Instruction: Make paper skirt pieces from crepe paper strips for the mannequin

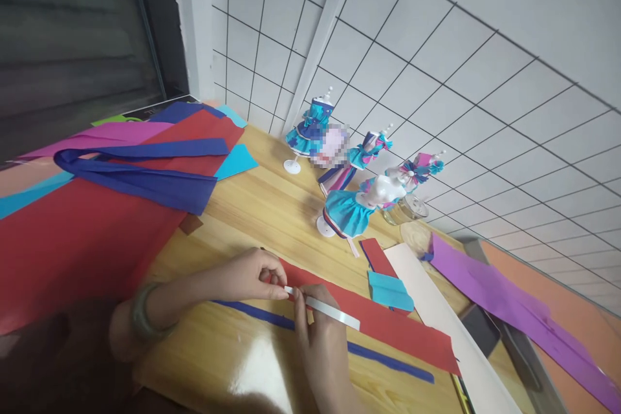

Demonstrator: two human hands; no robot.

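A narrow white strip [334,312] runs slantwise above the table, over a long red paper piece [388,323]. My left hand [259,275], with a bangle on its wrist, pinches the strip's far left end between thumb and finger. Just to the right, my right hand [320,330] grips the strip with its fingers closed, and the strip's free end sticks out past the knuckles. A thin dark blue strip [392,363] lies along the near side of the red piece, passing beneath my right hand. My right palm is hidden.
Mini dress forms in paper dresses, one with a turquoise skirt [347,212], stand at the back beside a clear jar [412,209]. Coloured sheets, including a large red one [87,239] and folded blue paper [145,165], cover the left. A purple sheet [514,310] lies right.
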